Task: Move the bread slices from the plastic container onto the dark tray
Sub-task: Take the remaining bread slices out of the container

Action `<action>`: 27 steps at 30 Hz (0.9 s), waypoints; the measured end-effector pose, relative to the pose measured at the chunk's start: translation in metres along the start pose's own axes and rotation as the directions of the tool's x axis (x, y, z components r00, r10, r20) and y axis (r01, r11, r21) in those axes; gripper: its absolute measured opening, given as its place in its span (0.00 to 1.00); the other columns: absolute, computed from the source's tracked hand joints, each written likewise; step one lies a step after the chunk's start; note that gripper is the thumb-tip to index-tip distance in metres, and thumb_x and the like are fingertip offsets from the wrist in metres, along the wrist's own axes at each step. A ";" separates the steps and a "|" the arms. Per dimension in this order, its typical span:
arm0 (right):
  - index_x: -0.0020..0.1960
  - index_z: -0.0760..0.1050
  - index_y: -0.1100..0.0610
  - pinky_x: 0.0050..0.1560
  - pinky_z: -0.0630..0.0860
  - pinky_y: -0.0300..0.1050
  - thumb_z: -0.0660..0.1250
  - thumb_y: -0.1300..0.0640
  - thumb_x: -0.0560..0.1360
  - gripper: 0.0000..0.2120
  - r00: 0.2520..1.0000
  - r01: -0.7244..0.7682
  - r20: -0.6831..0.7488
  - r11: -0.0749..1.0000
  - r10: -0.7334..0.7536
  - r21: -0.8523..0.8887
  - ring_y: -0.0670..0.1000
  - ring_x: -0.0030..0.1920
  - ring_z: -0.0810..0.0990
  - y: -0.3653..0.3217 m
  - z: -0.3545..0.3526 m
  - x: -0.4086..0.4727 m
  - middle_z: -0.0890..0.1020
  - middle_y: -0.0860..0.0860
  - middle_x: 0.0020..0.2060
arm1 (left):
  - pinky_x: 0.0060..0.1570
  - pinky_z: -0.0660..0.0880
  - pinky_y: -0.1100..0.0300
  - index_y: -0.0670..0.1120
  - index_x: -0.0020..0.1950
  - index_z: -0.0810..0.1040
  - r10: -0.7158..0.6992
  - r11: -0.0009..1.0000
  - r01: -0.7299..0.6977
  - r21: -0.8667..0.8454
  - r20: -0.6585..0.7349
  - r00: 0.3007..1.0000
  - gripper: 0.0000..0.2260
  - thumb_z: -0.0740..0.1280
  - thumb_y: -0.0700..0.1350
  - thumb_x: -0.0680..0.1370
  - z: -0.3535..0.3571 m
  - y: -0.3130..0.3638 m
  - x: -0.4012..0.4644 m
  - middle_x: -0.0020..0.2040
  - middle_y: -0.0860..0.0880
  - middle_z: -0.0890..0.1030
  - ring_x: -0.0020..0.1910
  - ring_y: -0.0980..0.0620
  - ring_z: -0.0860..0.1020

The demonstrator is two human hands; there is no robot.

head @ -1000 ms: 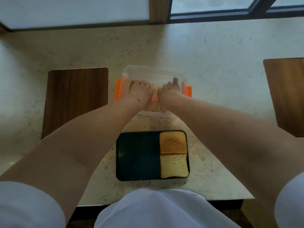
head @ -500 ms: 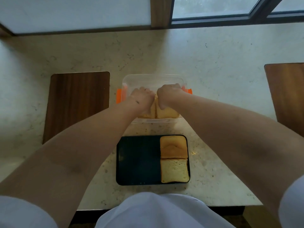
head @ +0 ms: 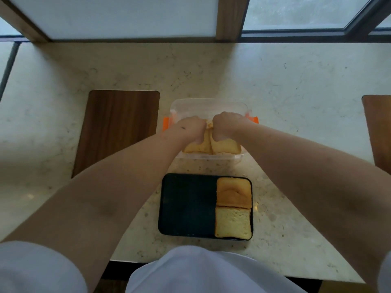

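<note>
Our left hand (head: 187, 129) clamped on one bread slice (head: 195, 147), our right hand (head: 227, 126) clamped on another slice (head: 227, 147), both over the clear plastic container (head: 208, 102) at frame centre, dark tray (head: 186, 206) below it, two placed slices (head: 233, 208) along its right side.
</note>
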State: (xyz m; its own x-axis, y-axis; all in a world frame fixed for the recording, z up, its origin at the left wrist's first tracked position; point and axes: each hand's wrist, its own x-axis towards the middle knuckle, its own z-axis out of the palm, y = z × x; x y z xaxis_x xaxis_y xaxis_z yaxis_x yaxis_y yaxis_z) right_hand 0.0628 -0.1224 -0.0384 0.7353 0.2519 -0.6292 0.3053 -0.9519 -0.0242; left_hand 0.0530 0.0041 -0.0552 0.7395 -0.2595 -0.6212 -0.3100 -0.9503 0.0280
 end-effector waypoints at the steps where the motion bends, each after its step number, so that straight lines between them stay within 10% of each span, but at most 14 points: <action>1: 0.39 0.73 0.57 0.28 0.68 0.44 0.65 0.62 0.71 0.03 1.000 -0.006 0.011 1.000 0.006 0.009 0.51 0.34 0.76 -0.001 -0.001 0.002 0.78 0.52 0.37 | 0.24 0.66 0.58 0.43 0.35 0.73 -0.017 0.999 0.016 -0.044 -0.001 1.000 0.08 0.67 0.35 0.72 -0.002 0.001 -0.001 0.32 0.46 0.74 0.27 0.50 0.72; 12: 0.34 0.68 0.53 0.27 0.65 0.42 0.65 0.59 0.69 0.07 0.982 -0.012 -0.186 0.994 0.033 0.112 0.51 0.29 0.71 0.011 -0.005 -0.010 0.74 0.51 0.33 | 0.28 0.68 0.57 0.42 0.37 0.75 -0.101 0.957 0.051 -0.286 -0.161 0.982 0.07 0.63 0.33 0.73 -0.025 0.008 -0.027 0.34 0.46 0.76 0.34 0.47 0.76; 18: 0.41 0.74 0.57 0.31 0.74 0.47 0.62 0.60 0.71 0.03 0.962 -0.014 -0.241 0.909 0.126 0.417 0.55 0.37 0.79 0.020 -0.010 -0.032 0.79 0.54 0.38 | 0.31 0.74 0.56 0.41 0.46 0.78 -0.257 0.768 0.068 -0.637 -0.209 0.943 0.08 0.61 0.43 0.78 -0.036 0.009 -0.053 0.37 0.45 0.79 0.34 0.47 0.78; 23: 0.43 0.71 0.55 0.31 0.69 0.46 0.61 0.64 0.73 0.05 0.889 0.040 -0.457 0.990 0.028 0.139 0.51 0.32 0.74 0.018 -0.004 -0.058 0.77 0.51 0.35 | 0.45 0.78 0.50 0.39 0.52 0.79 -0.107 0.970 -0.052 -0.239 -0.607 0.788 0.07 0.63 0.34 0.78 -0.033 0.016 -0.078 0.46 0.41 0.82 0.44 0.42 0.81; 27: 0.37 0.70 0.55 0.31 0.70 0.46 0.60 0.64 0.71 0.07 0.871 0.003 -0.471 0.957 0.139 0.289 0.55 0.34 0.77 0.012 -0.004 -0.064 0.77 0.52 0.35 | 0.47 0.79 0.48 0.38 0.52 0.79 -0.218 0.941 0.022 -0.338 -0.554 0.803 0.07 0.63 0.36 0.78 -0.036 0.018 -0.086 0.47 0.40 0.82 0.46 0.41 0.80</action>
State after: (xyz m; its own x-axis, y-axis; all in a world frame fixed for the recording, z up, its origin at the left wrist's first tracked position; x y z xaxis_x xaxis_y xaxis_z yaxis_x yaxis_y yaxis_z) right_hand 0.0219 -0.1493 0.0046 0.9678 0.1693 -0.1861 0.1201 -0.9609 -0.2497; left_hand 0.0055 0.0028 0.0272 0.9927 -0.0969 -0.0711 -0.0737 -0.9580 0.2773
